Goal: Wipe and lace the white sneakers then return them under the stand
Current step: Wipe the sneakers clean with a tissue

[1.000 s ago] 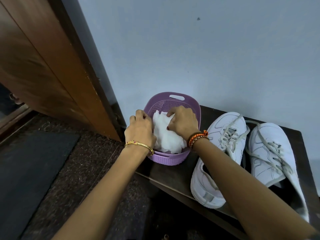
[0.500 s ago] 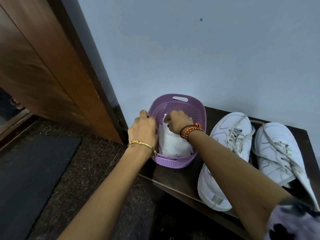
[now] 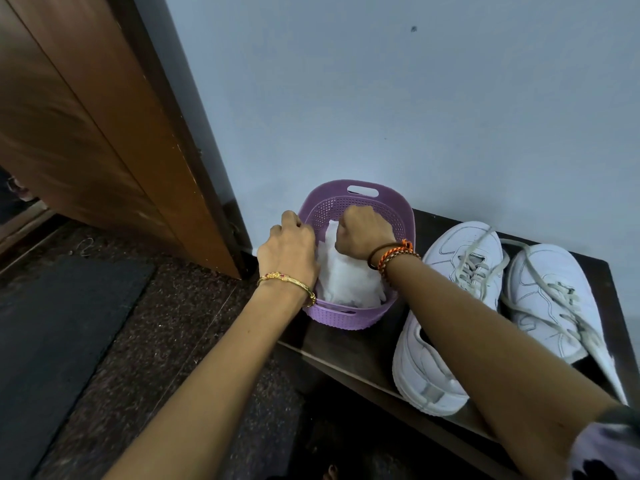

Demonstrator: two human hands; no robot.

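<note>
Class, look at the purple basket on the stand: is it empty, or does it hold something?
Not empty. The purple basket holds crumpled white wipes, which the right hand reaches into.

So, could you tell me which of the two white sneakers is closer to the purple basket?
The left sneaker, the one partly hidden under the right forearm, sits right beside the purple basket. The other sneaker lies further right, near the stand's edge.

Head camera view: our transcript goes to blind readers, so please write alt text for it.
A person's right hand pinches white wipes inside a purple basket while the left hand grips its rim. Two white sneakers with loose laces sit beside it on a dark stand against a wall.
</note>
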